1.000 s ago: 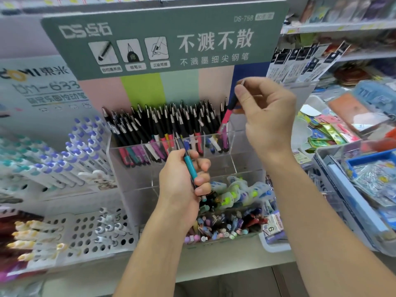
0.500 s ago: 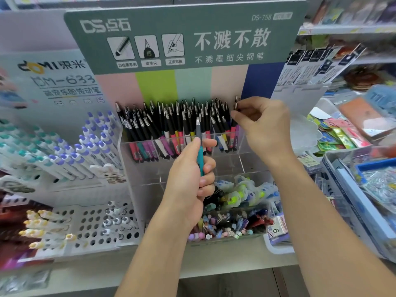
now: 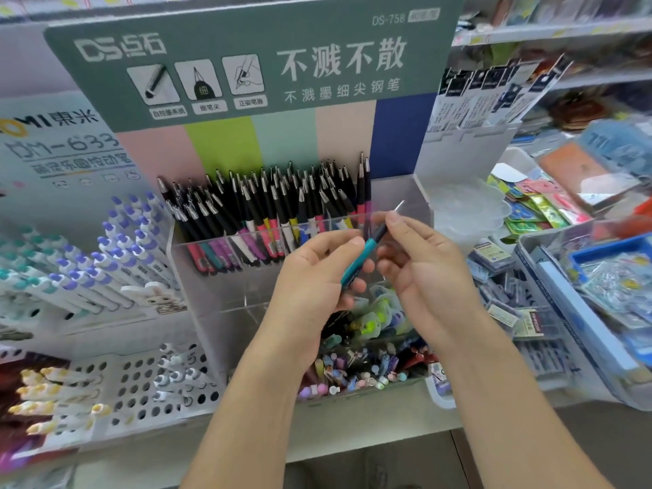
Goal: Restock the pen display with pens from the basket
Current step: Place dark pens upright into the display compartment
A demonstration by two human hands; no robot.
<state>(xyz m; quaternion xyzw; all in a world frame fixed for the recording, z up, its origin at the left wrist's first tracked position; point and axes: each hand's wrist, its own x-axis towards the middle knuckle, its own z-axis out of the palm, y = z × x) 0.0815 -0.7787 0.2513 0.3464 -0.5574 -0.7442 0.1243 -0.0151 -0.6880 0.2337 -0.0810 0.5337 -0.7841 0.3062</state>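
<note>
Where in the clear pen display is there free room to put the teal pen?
The clear pen display is bare at its right end, between the last upright pens and the right wall. Leftward it is packed.

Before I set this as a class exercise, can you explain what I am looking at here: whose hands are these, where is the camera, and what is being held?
There is no machine: a person is working with bare hands, and the single camera sits on their head, looking forward and down. You see a shop shelf. In the middle stands a clear plastic pen display under a green sign, packed on its left with black-topped pens and open on its right. The left hand and the right hand meet in front of it, both on one teal pen: the left grips the coloured barrel, the right pinches the dark upper end. White and purple pens fill the rack at left.
</note>
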